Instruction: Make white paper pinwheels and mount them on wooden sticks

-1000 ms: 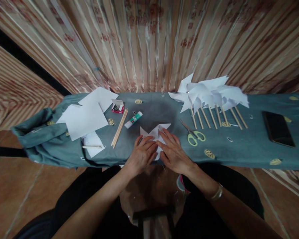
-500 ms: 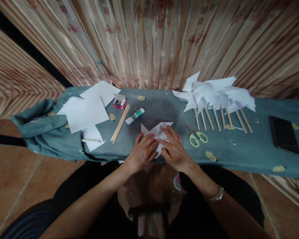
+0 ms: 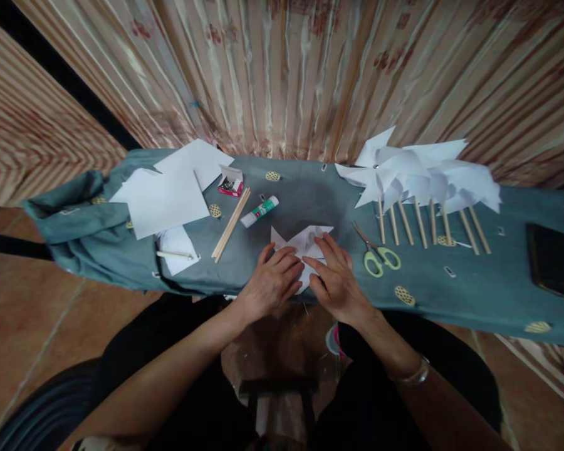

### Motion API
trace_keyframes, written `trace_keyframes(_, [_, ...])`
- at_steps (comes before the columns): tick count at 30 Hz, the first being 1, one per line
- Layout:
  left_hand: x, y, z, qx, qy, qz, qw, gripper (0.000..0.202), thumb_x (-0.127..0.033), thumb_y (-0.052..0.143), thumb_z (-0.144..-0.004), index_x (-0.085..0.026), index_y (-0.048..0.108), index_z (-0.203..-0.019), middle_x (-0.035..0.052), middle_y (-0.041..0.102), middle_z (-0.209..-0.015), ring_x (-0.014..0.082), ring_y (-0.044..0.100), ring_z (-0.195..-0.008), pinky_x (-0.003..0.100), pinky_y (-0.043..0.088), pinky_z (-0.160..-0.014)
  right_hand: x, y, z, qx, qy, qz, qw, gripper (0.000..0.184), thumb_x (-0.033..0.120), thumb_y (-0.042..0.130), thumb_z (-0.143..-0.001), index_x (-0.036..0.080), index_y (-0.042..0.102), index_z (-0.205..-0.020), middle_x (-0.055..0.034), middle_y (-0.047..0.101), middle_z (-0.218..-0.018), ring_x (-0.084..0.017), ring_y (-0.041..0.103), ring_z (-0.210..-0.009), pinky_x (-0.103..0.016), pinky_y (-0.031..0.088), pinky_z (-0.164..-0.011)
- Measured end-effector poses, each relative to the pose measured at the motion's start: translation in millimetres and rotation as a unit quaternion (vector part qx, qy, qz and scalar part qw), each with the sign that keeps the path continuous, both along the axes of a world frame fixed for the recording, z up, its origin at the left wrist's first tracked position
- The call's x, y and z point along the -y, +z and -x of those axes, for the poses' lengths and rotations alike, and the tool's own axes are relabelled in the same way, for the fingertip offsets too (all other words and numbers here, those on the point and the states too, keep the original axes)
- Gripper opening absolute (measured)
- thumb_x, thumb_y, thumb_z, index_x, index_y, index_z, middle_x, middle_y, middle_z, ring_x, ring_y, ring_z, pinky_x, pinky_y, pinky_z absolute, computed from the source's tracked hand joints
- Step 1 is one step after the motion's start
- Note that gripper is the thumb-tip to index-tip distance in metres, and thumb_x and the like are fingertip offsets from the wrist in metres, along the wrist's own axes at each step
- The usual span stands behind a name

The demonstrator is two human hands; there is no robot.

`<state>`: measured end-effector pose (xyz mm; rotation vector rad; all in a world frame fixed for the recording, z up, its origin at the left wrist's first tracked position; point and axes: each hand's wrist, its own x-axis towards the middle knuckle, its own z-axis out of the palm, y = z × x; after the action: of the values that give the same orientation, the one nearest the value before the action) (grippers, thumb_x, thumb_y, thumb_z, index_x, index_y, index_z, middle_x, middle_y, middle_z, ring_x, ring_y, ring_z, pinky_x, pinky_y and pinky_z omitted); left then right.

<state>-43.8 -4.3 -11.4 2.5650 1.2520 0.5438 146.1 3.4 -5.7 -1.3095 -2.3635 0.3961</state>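
A white paper pinwheel (image 3: 303,240) with folded blades lies at the front edge of the cloth-covered table, partly covered by both hands. My left hand (image 3: 273,280) has its fingers bent and close together, holding down the left side of the paper. On the other side, my right hand (image 3: 334,275) presses a blade, with its index finger reaching toward the centre of the folds. Whatever lies beneath the fingertips is hidden. Green-handled scissors (image 3: 376,254) rest just right of my right hand. A glue stick (image 3: 259,212) lies behind my left hand.
Several finished pinwheels on sticks (image 3: 418,178) overlap at the back right. Loose wooden sticks (image 3: 230,227), a small red box of pins (image 3: 230,183) and white paper sheets (image 3: 168,202) lie on the left. A dark phone (image 3: 554,260) is at far right.
The camera view has shifted slightly, so the table items appear displaced. Both hands stay on the paper pinwheel with only slight finger movement.
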Motion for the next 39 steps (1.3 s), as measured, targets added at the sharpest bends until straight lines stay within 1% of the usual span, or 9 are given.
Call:
trace_keyframes(6, [1,0.1,-1,-0.009,0.001,-0.003,1.000,0.030,-0.027,0.049,-0.092,-0.019,0.057,-0.119,0.0080,0.064,-0.117,0.0249,0.043,-0.128,0.052,0.019,-0.113,-2,-1.0,2,0.026,0.007,-0.014,1.000,0.041,0.012,0.043,-0.083,0.015,0.063,-0.118,-0.0132,0.037,-0.151,-0.032,0.020,-0.143,-0.056,0.028,-0.108])
trace_keyframes(10, [1,1.6,-1,-0.013,0.003,0.007,1.000,0.030,-0.027,0.049,-0.091,-0.019,0.058,-0.119,0.0083,0.064,-0.116,0.0256,0.043,-0.128,0.053,0.019,-0.113,-4,-2.7,8,0.038,0.015,-0.031,0.999,0.041,0.008,0.042,-0.080,0.016,0.064,-0.114,-0.0127,0.039,-0.149,-0.029,0.019,-0.144,-0.052,0.026,-0.109])
trace_keyframes(15, [0,4.7,0,-0.006,0.000,0.015,1.000,0.031,-0.026,0.051,-0.090,-0.020,0.059,-0.119,0.0082,0.064,-0.115,0.0267,0.044,-0.128,0.055,0.019,-0.113,-2,-3.3,8,0.037,0.019,-0.026,0.999,0.041,0.008,0.042,-0.081,0.012,0.063,-0.116,-0.0168,0.038,-0.149,-0.030,0.018,-0.145,-0.051,0.024,-0.110])
trace_keyframes(20, [-1,4.9,0,-0.009,-0.001,0.002,1.000,0.030,-0.028,0.049,-0.091,-0.020,0.060,-0.118,0.0082,0.064,-0.115,0.0264,0.044,-0.127,0.054,0.019,-0.113,2,-5.2,0,0.033,0.019,-0.032,0.999,0.041,0.011,0.043,-0.084,0.017,0.061,-0.120,-0.0125,0.037,-0.151,-0.030,0.018,-0.144,-0.052,0.025,-0.110])
trace_keyframes(27, [0,4.0,1,-0.013,-0.005,-0.001,1.000,0.030,-0.029,0.048,-0.093,-0.019,0.058,-0.119,0.0080,0.065,-0.117,0.0255,0.043,-0.129,0.053,0.018,-0.113,-3,-5.2,3,0.016,0.013,-0.020,1.000,0.042,0.008,0.041,-0.081,0.017,0.067,-0.113,-0.0106,0.038,-0.151,-0.030,0.021,-0.143,-0.054,0.027,-0.108])
trace_keyframes(30, [0,4.1,1,-0.010,-0.005,-0.001,1.000,0.029,-0.030,0.048,-0.093,-0.020,0.058,-0.118,0.0075,0.065,-0.117,0.0250,0.043,-0.129,0.053,0.017,-0.113,-4,-2.6,5,0.020,0.020,-0.020,0.999,0.042,0.007,0.041,-0.081,0.016,0.067,-0.112,-0.0117,0.039,-0.150,-0.030,0.021,-0.143,-0.054,0.026,-0.109])
trace_keyframes(33, [0,4.0,2,-0.006,-0.003,0.001,1.000,0.029,-0.031,0.048,-0.093,-0.020,0.059,-0.118,0.0074,0.066,-0.116,0.0252,0.044,-0.129,0.053,0.016,-0.113,-2,4.1,1,0.034,0.030,-0.007,0.999,0.040,0.013,0.045,-0.082,0.016,0.065,-0.116,-0.0127,0.036,-0.151,-0.031,0.020,-0.144,-0.054,0.025,-0.110])
trace_keyframes(36, [-1,4.2,3,0.004,-0.003,0.004,1.000,0.030,-0.031,0.048,-0.093,-0.018,0.060,-0.118,0.0078,0.066,-0.116,0.0251,0.044,-0.129,0.053,0.015,-0.113,0,10.0,-5,0.045,0.048,0.015,0.998,0.046,0.020,0.054,-0.077,0.015,0.061,-0.122,-0.0139,0.031,-0.154,-0.033,0.018,-0.144,-0.054,0.024,-0.111])
trace_keyframes(39, [-2,5.1,5,0.028,0.000,0.011,1.000,0.029,-0.030,0.046,-0.094,-0.020,0.061,-0.118,0.0062,0.067,-0.115,0.0243,0.044,-0.128,0.052,0.017,-0.113,-1,8.4,-6,0.047,0.043,0.006,0.998,0.047,0.017,0.055,-0.075,0.015,0.062,-0.121,-0.0149,0.032,-0.153,-0.033,0.019,-0.144,-0.053,0.024,-0.111])
